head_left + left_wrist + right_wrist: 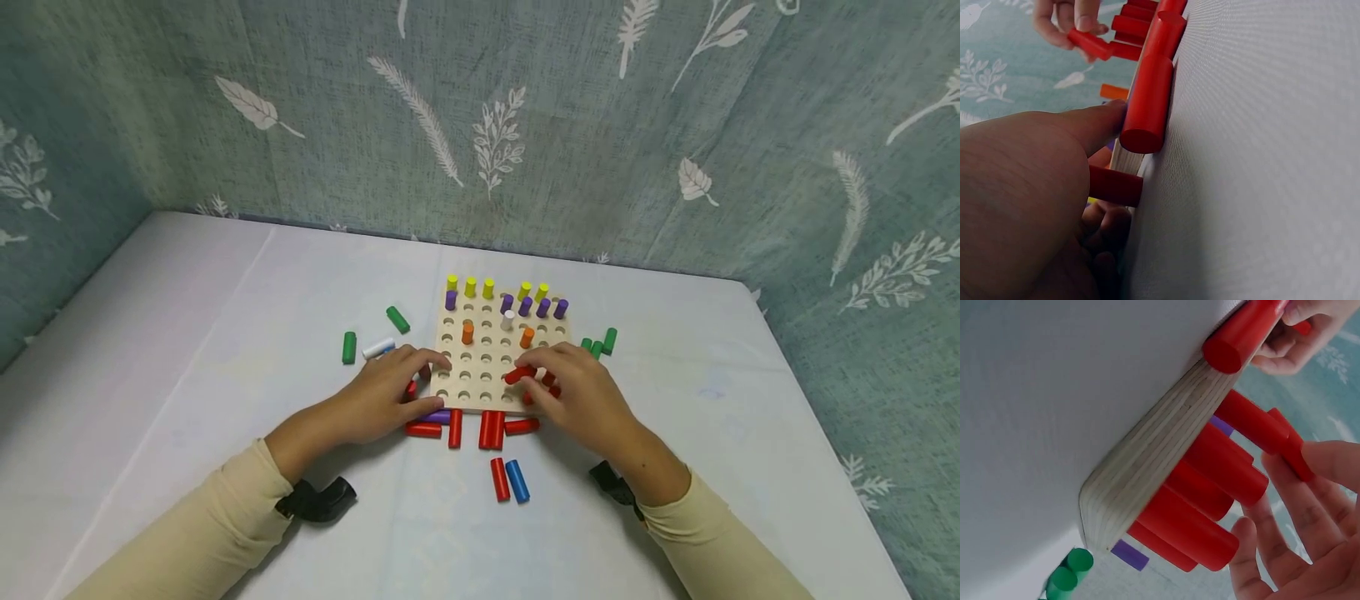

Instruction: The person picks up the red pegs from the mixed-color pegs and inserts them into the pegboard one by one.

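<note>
A square wooden pegboard (476,385) with rows of round holes lies flat on the table. My right hand (576,392) pinches a red peg (515,376) between thumb and fingers, tilted low over the board's front right part. In the right wrist view, this peg overlaps the end of a standing red peg (1254,420). Several red pegs stand at that corner, partly hidden by the hand in the head view. My left hand (382,392) rests at the board's front left corner, thumb and index finger spread and touching it. A red peg (1116,185) lies near its palm.
Yellow pegs (470,287), purple pegs (526,306), two orange pegs (467,333) and a white peg (507,320) stand in the board. Loose red pegs (491,430) and a blue peg (517,481) lie in front. Green pegs (349,347) lie at both sides; another white peg (378,347) lies left.
</note>
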A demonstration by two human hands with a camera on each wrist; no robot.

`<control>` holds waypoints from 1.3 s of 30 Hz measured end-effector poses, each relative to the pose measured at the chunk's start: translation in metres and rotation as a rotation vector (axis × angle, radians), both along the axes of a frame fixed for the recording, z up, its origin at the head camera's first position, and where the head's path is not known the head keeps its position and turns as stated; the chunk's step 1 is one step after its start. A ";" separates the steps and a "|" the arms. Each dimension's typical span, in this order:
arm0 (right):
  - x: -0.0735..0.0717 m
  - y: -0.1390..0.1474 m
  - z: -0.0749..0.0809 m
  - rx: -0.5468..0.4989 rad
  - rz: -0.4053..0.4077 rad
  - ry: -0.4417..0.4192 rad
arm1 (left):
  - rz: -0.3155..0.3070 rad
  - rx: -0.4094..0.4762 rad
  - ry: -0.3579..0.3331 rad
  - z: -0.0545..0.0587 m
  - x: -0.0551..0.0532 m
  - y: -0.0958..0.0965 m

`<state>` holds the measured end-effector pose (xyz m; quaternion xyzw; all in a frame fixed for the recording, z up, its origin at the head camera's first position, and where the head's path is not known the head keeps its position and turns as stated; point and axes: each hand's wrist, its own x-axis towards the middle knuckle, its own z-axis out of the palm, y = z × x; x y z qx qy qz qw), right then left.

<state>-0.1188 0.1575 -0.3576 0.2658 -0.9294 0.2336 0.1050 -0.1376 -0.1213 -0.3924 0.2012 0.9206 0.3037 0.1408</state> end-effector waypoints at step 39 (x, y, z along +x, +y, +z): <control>-0.021 -0.011 0.008 0.236 0.035 -0.165 | 0.007 -0.013 0.011 -0.002 0.003 -0.001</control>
